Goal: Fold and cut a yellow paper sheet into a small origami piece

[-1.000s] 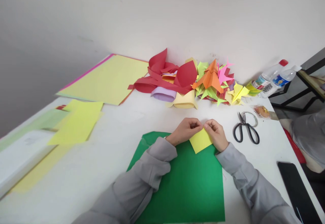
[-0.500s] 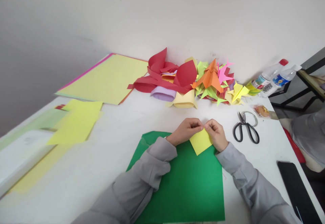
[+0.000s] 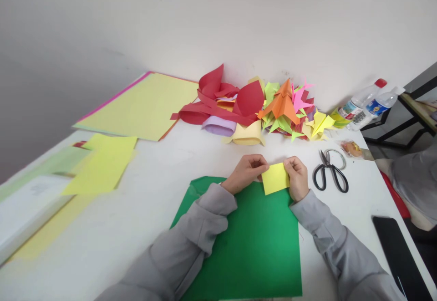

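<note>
A small yellow paper square (image 3: 275, 179) is held above the far part of a green sheet (image 3: 252, 246). My left hand (image 3: 248, 171) pinches its left edge near the upper corner. On the other side, my right hand (image 3: 297, 176) grips the upper right corner between thumb and fingers. The paper's face is flat towards me, with its top edge running between the two hands.
Black-handled scissors (image 3: 330, 171) lie right of my hands, a black phone (image 3: 403, 257) near the right edge. Folded paper pieces (image 3: 280, 107) and two bottles (image 3: 367, 105) stand at the back. Yellow sheets (image 3: 102, 164) lie left. A person's grey sleeve (image 3: 414, 178) shows at right.
My hands have moved apart, the left one leftward and the right one slightly rightward. The yellow paper has turned from a diamond to a nearly level position and is held by its two upper corners.
</note>
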{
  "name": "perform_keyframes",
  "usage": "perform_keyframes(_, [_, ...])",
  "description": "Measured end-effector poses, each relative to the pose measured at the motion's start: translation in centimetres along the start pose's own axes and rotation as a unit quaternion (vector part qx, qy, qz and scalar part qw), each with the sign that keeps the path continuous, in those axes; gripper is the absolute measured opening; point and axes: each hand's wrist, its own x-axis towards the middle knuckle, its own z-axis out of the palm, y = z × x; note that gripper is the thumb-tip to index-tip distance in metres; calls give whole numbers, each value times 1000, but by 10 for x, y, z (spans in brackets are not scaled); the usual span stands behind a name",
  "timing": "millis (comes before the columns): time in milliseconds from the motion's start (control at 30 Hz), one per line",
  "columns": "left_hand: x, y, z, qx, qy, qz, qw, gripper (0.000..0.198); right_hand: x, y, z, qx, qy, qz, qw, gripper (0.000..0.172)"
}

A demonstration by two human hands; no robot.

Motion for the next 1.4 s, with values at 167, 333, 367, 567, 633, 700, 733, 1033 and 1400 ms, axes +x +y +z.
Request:
perform_keyframes(167, [2, -2, -2, -30, 15, 26, 999, 24, 2, 0, -1, 6, 35, -10, 999, 31])
perform_keyframes(333, [2, -3, -2, -37, 27, 40, 998, 24, 2, 3, -2, 0, 50, -18, 999, 30])
perform_keyframes(367, [2, -3, -2, -38, 31, 41, 998, 25, 3, 4, -2, 0, 53, -18, 998, 30])
perform_keyframes(567, [2, -1, -4, -60, 37, 35, 997, 29, 4, 3, -2, -3, 54, -19, 998, 30])
perform_keyframes(633, [3, -2, -4, -85, 41, 32, 995, 30, 5, 2, -3, -7, 59, -19, 998, 31])
perform_keyframes(700, [4, -3, -5, -101, 39, 28, 994, 31, 5, 3, -3, -10, 60, -17, 998, 32])
perform_keyframes(733, [4, -3, -4, -98, 36, 27, 994, 33, 5, 3, -3, -10, 58, -17, 998, 32])
perform_keyframes(1033, [4, -6, 5, -24, 9, 1, 1000, 42, 4, 3, -3, 27, 30, -4, 999, 29])
perform_keyframes(1400, [2, -6, 4, 3, -1, 32, 999, 37, 3, 0, -1, -1, 11, -5, 1000, 29])
